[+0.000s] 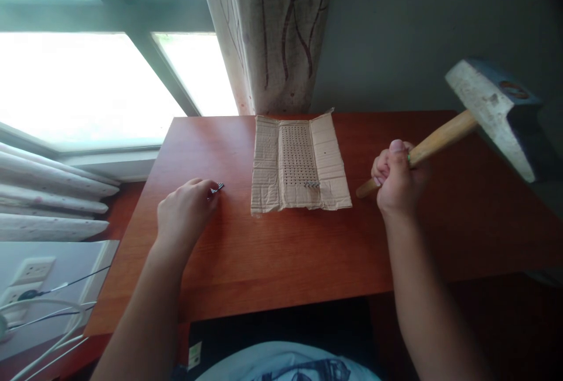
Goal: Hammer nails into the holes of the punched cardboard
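Right hand (396,179) fisted on hammer (484,114), raised over tabletop's (264,252) right edge; head-heavy, best gripped low on the handle. Left hand (187,211) fingers pinch small nails (216,189) near left edge. Perforated cardboard (299,164) lies toward far edge.

Left hand (187,211): bare, no glove, watch or band; forearm uncovered along its whole visible length, no sleeve. Right hand (396,179): bare; small green ring-like band on one finger; forearm likewise unsleeved. Torso: pale grey-white fabric shirt (281,366) with dark printed graphic, at bottom edge.
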Action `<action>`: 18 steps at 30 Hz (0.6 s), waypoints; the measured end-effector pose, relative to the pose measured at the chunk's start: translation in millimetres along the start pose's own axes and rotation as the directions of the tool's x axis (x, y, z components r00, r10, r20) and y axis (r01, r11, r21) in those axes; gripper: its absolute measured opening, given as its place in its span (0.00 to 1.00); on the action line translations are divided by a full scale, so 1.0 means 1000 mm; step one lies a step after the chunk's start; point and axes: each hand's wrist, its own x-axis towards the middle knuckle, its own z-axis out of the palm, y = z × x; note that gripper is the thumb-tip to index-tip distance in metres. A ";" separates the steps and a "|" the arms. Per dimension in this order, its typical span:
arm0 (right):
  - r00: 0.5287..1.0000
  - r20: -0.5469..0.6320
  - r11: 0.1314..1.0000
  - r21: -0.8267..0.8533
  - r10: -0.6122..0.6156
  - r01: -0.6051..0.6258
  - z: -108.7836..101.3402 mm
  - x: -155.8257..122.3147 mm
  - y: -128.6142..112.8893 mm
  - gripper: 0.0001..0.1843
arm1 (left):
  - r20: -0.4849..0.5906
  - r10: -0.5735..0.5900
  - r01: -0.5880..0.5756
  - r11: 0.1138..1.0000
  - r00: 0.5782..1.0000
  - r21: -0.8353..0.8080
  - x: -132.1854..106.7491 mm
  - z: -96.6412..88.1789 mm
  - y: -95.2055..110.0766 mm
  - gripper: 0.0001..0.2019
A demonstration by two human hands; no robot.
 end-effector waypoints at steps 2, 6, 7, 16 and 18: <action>1.000 -0.002 1.000 0.007 -0.001 0.001 0.000 0.000 0.000 0.30 | 0.007 -0.005 0.005 1.000 1.000 0.005 0.000 0.000 0.001 0.16; 1.000 -0.007 0.999 0.034 -0.009 0.009 -0.001 0.000 0.001 0.29 | 0.016 -0.004 0.004 1.000 1.000 0.007 -0.001 -0.001 0.002 0.17; 1.000 -0.008 0.999 0.035 -0.007 0.008 -0.001 0.000 0.001 0.29 | 0.023 -0.004 0.003 1.000 1.000 0.007 -0.001 -0.001 0.002 0.17; 1.000 -0.009 1.000 0.003 -0.010 0.010 0.001 0.000 -0.001 0.30 | 0.089 0.013 -0.016 0.999 0.996 0.033 -0.002 -0.004 0.006 0.16; 1.000 -0.007 1.000 0.007 -0.008 0.008 0.001 0.000 -0.001 0.30 | 0.066 0.025 -0.026 1.000 0.998 0.015 -0.003 -0.004 0.006 0.15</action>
